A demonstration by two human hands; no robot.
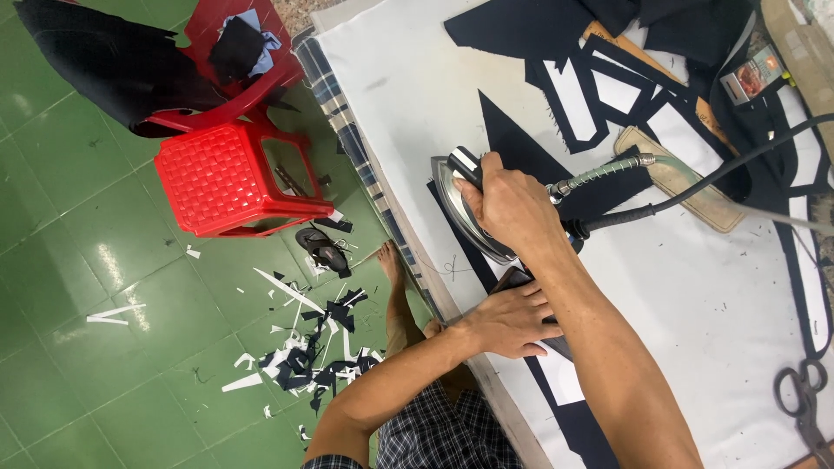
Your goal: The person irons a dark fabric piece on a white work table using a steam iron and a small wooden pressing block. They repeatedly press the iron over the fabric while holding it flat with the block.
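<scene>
The green tiled floor (95,347) fills the left of the view, strewn with dark and white fabric scraps (317,352). The tabletop (408,87), covered in white cloth, fills the right. Two red plastic stools (230,178) stand on the floor beside its edge; the farther one carries dark fabric.

Dark navy fabric pieces (608,95) with white cut-outs lie across the far part of the tabletop. A small rectangular packet (751,74), orange and silver, lies near the far right corner. Scissors (804,404) lie at the near right edge.

A steam iron (473,204) rests sole-down on a long dark fabric strip (556,391), close to the tabletop's left edge. A hose and a black cable (695,178) run from its rear toward the right.

The right hand (512,204) is closed around the iron's handle, forearm extended from the lower right. The left hand (512,321) lies flat, fingers spread narrow, pressing the strip just behind the iron, nearly touching it.
</scene>
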